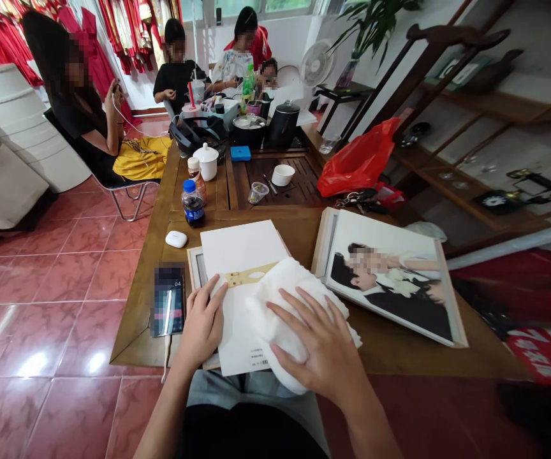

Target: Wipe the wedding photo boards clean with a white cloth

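My left hand [203,322] rests at the left edge of a white printed board [247,245], fingertips on it near a tan strip with a small cartoon face. My right hand [314,338] lies over a bunched white fluffy cloth [275,290], fingers spread across its top. The cloth covers the board's right side. Under the board, the pale edge of a frame or box [198,261] shows at the left. To the right, a framed photo [390,274] of a couple lies tilted on the wooden table [155,223].
Left of the board are a phone [168,299], a white earbud case [176,239] and a blue-capped bottle [193,204]. Beyond stand a lidded white cup [206,161], a small white bowl [283,174] and a red plastic bag [359,162]. Several people sit at the back and left.
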A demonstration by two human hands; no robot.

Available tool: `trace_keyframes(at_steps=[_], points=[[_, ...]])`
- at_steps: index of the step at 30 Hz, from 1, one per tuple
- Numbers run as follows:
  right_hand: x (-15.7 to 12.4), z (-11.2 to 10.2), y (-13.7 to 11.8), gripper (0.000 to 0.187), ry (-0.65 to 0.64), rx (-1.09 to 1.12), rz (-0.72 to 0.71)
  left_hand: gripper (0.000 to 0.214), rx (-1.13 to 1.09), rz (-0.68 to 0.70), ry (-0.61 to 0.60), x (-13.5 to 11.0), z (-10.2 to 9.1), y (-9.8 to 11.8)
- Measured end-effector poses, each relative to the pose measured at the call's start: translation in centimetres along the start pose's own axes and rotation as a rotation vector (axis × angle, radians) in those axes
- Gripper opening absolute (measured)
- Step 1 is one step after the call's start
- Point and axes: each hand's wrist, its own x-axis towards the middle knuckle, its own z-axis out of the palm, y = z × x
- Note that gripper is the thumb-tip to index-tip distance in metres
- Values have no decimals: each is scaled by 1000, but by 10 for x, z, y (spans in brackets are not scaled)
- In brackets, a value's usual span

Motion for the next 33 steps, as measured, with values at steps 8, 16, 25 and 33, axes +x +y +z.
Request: trace_keyframes(at_steps=[8, 16, 25, 33], points=[[19, 12, -47, 61, -77, 97, -95, 50, -33, -31, -58, 1, -5, 0], [-5, 2, 6, 50, 1, 11, 21, 49, -12, -3, 8, 1, -2, 1], [7, 4, -23, 55, -47, 30, -31, 51, 0, -5, -11, 0, -2, 0], [16, 6, -36, 62, -91, 113, -81, 52, -14, -24, -59, 1, -6, 2]])
